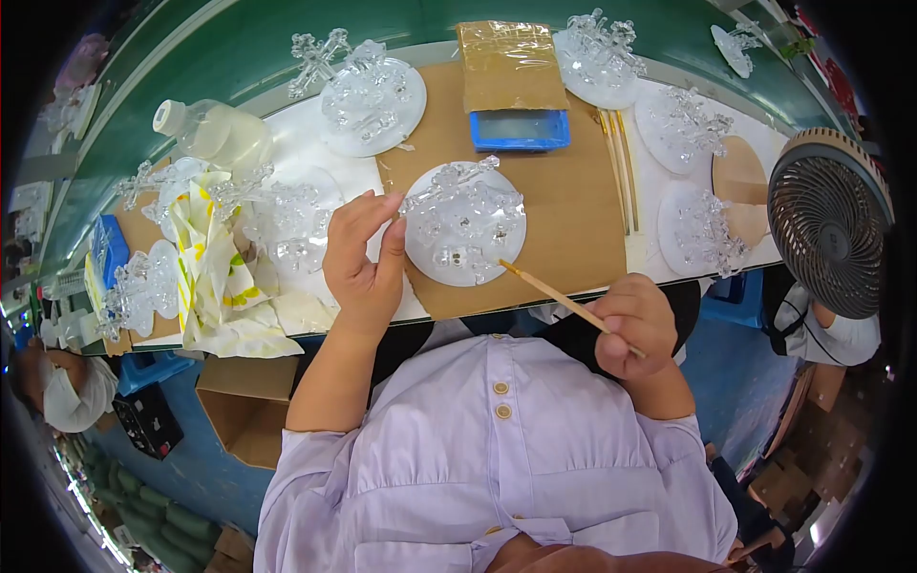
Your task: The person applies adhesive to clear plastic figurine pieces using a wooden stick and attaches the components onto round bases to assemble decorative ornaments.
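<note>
In front of me a round white disc (435,234) carrying clear plastic pieces (458,186) lies on a cardboard sheet (573,220). My left hand (366,253) is at the disc's left edge, thumb and fingers apart, fingertips at or very near the rim; whether they touch it is unclear. A thin wooden paintbrush (564,301) is gripped in my right hand (635,327), its tip reaching the lower right of the disc. Behind the disc stands a blue tray (521,146), partly covered by a taped cardboard flap (513,67).
More discs with clear pieces stand around, such as one at the back left (401,100). Left are a capped bottle (215,134) and a patterned cloth (215,263). Several brushes (616,172) lie right of the tray. A fan (831,224) stands far right.
</note>
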`<state>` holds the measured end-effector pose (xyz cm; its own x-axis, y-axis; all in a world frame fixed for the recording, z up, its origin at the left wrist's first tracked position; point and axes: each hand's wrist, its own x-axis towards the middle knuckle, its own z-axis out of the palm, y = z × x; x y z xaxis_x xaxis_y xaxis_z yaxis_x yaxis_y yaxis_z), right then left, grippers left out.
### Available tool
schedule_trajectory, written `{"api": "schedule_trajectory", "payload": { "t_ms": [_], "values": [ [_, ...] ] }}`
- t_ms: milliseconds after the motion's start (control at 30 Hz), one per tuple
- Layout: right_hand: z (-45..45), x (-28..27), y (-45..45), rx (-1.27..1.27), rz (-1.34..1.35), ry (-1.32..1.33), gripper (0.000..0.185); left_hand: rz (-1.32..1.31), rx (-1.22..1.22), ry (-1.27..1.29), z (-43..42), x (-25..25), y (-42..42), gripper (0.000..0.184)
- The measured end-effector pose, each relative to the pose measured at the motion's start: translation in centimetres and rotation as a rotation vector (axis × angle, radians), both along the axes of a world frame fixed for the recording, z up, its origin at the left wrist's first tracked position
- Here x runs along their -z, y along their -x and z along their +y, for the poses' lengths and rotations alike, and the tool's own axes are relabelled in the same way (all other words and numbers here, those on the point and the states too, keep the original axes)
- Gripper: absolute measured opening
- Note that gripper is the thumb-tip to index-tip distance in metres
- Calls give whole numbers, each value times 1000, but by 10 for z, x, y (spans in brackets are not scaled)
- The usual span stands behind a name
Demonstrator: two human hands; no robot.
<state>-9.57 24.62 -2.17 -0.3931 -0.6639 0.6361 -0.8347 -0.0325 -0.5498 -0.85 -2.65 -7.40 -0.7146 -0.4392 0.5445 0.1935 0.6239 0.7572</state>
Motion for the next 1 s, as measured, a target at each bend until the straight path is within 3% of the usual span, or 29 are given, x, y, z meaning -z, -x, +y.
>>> {"api": "schedule_trajectory", "payload": {
  "t_ms": [433, 700, 1000],
  "values": [
    [-16, 16, 1, -89, 181, -73, 19, 24, 5, -17, 0, 3, 2, 22],
    [-45, 11, 3, -90, 517, -66, 25, 44, 60, -135, 2, -1, 7, 21],
    [-64, -10, 9, -183, 497, -176, 22, 140, 82, -140, 0, 11, 11, 21]
  ]
}}
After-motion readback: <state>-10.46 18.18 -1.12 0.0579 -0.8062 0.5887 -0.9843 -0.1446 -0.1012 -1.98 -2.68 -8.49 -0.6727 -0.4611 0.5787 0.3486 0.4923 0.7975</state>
